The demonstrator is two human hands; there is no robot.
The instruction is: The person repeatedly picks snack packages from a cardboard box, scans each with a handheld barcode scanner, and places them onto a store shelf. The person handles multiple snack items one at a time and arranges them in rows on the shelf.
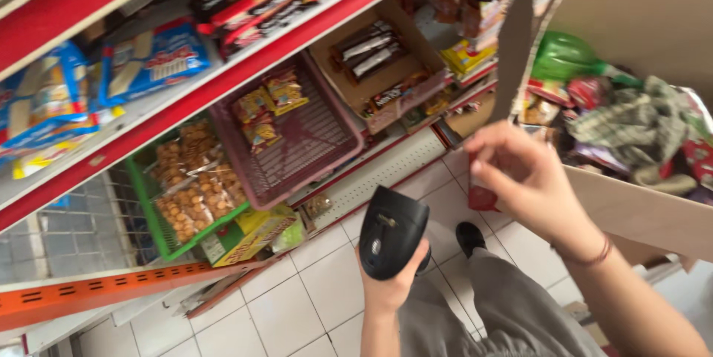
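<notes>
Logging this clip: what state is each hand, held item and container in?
Left hand: closed around black handheld scanner.
Right hand: fingers pinching small red packet.
Cardboard box: open, full of mixed packets.
Maroon basket: tilted, nearly empty.
Green basket: holds bagged biscuits.

A shop: red shelves (223,79) stacked with packaged snacks (197,186)
</notes>
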